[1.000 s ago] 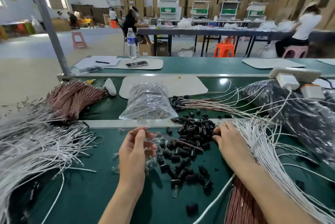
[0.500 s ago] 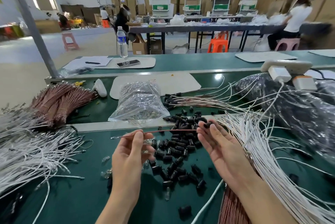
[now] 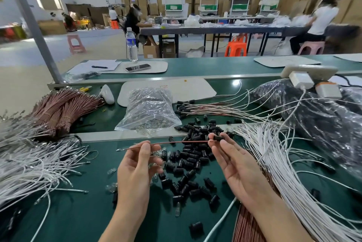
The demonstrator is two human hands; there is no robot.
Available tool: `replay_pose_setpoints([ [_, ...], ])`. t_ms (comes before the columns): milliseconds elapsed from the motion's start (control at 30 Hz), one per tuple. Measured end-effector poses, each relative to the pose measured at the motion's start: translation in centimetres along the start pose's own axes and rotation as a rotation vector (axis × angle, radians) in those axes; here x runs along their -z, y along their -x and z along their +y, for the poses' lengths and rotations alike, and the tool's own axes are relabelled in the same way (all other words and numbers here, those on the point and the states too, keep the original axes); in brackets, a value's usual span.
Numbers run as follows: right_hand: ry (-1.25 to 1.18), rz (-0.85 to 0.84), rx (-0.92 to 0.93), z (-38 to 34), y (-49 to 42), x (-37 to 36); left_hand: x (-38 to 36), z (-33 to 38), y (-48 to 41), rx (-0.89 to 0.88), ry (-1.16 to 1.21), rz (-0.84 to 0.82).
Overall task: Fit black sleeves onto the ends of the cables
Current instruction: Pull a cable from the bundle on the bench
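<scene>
- Your left hand (image 3: 137, 165) is raised palm-up over the bench. Its thumb and fingertips pinch a thin red-brown cable (image 3: 176, 142), and the other fingers curl loosely.
- The cable runs nearly level between your 2 hands. Its jacket is smooth, and a small bright metal terminal shows at its free left end.
- Your right hand (image 3: 235, 165) is palm-up with the fingers largely extended. The fingertips pinch 1 black sleeve (image 3: 218, 137), a short matte cylinder, at the cable's right end.
- Your fingertips cover the joint, so I cannot tell whether the cable tip has entered the sleeve.
- The pile of loose sleeves (image 3: 188, 161), stubby and dull black, lies scattered on the green bench mat (image 3: 78, 212), between and beyond your hands.
- The white cables at left (image 3: 29, 163) lie in a tangled fan.
- The white cables at right (image 3: 284, 163) sweep past your right forearm and are cut off at the lower edge.
- The brown cable bundles (image 3: 62, 108) lie at far left.
- A clear crinkled plastic bag (image 3: 148, 112) sits behind the pile. Its small contents cannot be identified.
- The small glassy parts (image 3: 112, 185) near your left wrist are too blurred to name.
- A dark glossy bag (image 3: 323, 120) at right is cut off by the frame edge.
</scene>
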State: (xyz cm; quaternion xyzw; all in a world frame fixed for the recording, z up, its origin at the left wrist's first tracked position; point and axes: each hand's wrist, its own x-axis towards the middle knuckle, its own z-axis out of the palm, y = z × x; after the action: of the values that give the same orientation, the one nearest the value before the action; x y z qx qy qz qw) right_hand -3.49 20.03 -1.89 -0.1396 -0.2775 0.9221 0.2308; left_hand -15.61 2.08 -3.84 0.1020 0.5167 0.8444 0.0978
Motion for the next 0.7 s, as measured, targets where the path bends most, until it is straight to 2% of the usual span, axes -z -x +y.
replay_pose_setpoints([
  [333,0.037,0.012,0.003,0.03,0.09,-0.03,0.03,-0.13,-0.24,0.011,0.017,0.005],
  [700,0.021,0.056,0.011,0.22,-0.46,0.19,-0.15,0.02,-0.23,0.002,-0.012,-0.077],
])
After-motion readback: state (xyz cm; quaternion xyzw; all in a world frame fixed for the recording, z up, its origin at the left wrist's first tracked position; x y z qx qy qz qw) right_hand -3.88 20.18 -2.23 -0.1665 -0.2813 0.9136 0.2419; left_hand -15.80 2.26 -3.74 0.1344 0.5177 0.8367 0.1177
